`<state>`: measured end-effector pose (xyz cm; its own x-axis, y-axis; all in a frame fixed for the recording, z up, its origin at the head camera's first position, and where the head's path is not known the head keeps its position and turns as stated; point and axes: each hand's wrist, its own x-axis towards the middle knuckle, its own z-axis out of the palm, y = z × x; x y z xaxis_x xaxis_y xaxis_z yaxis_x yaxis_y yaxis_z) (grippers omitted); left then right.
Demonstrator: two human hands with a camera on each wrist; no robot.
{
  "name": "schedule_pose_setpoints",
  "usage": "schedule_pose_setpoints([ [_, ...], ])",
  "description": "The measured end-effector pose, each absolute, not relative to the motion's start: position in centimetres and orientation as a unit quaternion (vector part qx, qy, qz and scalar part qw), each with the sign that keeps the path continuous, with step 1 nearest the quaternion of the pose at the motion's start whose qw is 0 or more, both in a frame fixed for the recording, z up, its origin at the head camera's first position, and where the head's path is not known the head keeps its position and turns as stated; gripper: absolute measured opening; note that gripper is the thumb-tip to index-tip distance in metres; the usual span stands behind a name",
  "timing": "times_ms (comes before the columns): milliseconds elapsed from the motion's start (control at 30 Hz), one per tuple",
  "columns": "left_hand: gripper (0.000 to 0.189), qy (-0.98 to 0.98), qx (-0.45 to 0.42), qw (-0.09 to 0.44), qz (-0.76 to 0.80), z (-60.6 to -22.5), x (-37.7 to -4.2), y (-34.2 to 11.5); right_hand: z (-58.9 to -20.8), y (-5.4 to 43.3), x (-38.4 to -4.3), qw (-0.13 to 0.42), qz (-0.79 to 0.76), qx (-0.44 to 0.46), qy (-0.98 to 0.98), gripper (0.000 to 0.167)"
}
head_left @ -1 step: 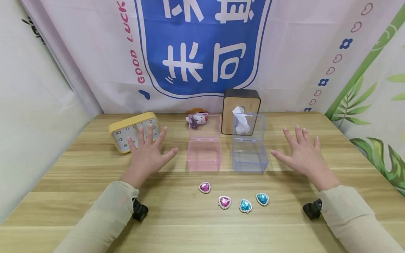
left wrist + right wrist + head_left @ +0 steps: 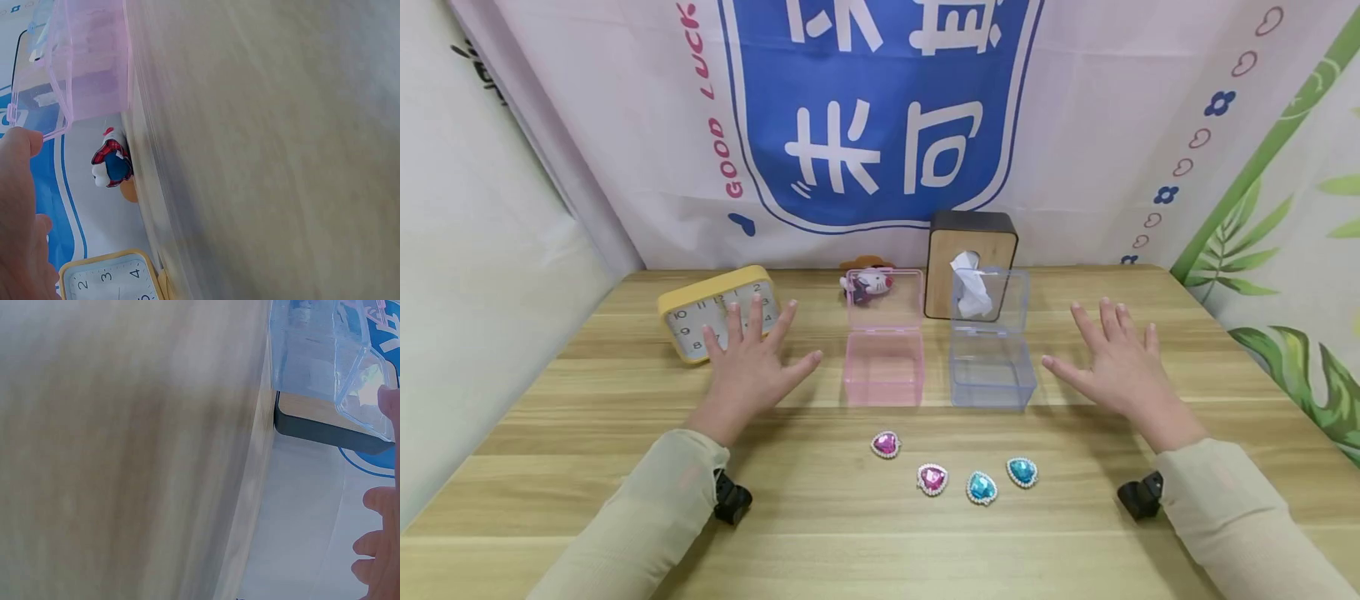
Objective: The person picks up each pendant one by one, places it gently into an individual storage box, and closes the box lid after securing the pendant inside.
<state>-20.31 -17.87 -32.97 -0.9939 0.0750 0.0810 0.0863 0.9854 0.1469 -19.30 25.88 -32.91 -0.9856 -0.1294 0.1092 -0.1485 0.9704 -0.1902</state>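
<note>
Since the pink box (image 2: pixel 884 383) and the blue-tinted box (image 2: pixel 992 395) at mid-frame already have their lids (image 2: pixel 906 313) raised, I judge the setup ready but the handling itself not begun. All four heart gems lie loose on the table (image 2: pixel 820 550), outside both boxes: one pink gem (image 2: pixel 886 445) just below centre, a second pink gem (image 2: pixel 932 479) lower, then a blue gem (image 2: pixel 982 488) and another blue gem (image 2: pixel 1022 472) towards lower right. So placing them, I'd guess, is all left to do.

I see the left hand (image 2: pixel 748 371) at centre-left and the right hand (image 2: pixel 1120 367) at centre-right, fingers spread, gripping nothing; I can't tell whether they touch the tabletop.

Around them I have a yellow clock (image 2: pixel 715 310) partly behind the left fingers, a small doll (image 2: pixel 115 164) behind the pink lid, and a tissue box (image 2: pixel 942 275) upper centre, behind the blue-tinted lid. Nothing appears to block either hand's way to the gems.
</note>
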Motion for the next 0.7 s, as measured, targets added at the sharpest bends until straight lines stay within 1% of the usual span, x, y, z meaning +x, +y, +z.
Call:
schedule_pose_setpoints([
  [233, 0.087, -0.990, -0.049, 0.049, -0.126, -32.6, -20.3, -17.9, -32.4, 25.6, -19.3, 0.051, 0.108, 0.075, -0.990, 0.093],
  [433, 0.081, -0.972, -0.080, 0.059, -0.214, -32.2, -20.3, -17.5, -31.4, 24.9, -18.7, 0.077, 0.123, 0.095, -0.985, 0.091],
  [700, 0.076, -0.927, -0.110, 0.073, -0.352, -32.3, -20.2, -16.7, -29.7, 22.5, -17.7, 0.085, 0.153, 0.135, -0.975, 0.089],
])
